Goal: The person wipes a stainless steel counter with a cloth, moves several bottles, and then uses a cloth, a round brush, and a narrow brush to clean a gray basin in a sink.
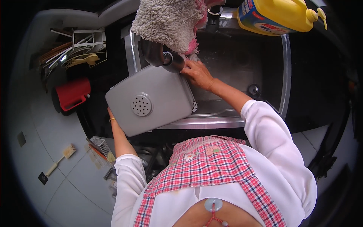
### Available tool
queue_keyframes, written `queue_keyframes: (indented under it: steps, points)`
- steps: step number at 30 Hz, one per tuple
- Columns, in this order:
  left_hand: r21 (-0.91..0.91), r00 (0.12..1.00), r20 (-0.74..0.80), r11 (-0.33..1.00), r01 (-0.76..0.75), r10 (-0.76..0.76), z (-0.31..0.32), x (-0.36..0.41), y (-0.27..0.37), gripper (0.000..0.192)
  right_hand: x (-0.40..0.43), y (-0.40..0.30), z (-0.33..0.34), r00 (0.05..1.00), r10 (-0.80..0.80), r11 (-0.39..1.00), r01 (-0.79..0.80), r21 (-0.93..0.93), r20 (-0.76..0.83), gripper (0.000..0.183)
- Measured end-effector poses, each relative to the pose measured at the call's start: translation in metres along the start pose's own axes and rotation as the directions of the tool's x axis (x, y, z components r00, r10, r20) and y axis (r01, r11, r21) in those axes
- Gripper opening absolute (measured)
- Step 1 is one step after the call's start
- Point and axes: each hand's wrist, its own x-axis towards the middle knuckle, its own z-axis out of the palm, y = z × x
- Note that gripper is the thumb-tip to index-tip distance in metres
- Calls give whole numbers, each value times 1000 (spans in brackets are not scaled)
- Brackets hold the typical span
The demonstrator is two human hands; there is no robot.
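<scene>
A grey rectangular plastic lid or box (167, 93) with a round perforated disc (141, 105) lies tilted across the left part of a metal sink (207, 123). My left hand (111, 115), wearing a ring, grips its near left edge; the fingers are hidden beneath. My right hand (200, 74) is at the far right edge of the grey piece, close to the mouth of a black faucet (173, 63). A bunched pale cloth (194, 57) shows at the right fingers, partly hidden and blurred.
Fluffy grey and pink towels (164, 22) hang above the faucet. A yellow pump bottle (279, 14) stands at the far rim. To the left are a red pitcher (72, 92), a utensil rack (89, 38) and a brush (61, 160) hung on tiles. A strainer (254, 90) is in the sink.
</scene>
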Motion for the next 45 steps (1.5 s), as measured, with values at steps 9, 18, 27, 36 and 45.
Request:
queue_keyframes:
  steps: [9,18,27,36,45]
  points:
    - [-56,999,-41,998,21,-23,6,-7,3,28,-97,-48,-5,966,173,971,-200,131,191,38]
    - [-312,913,-250,919,240,-323,-5,-95,-34,27,-67,-39,2,942,305,924,-328,194,143,27]
    - [-396,847,-372,890,225,-380,36,-180,-47,28,-83,-50,-10,940,338,936,-332,114,-44,30]
    - [-583,779,-340,768,265,-527,85,-233,-23,32,-118,-29,13,805,548,820,-571,45,229,28]
    - [-95,723,-414,817,569,-552,57,-296,-6,28,-49,-50,38,557,512,-393,-525,755,654,20]
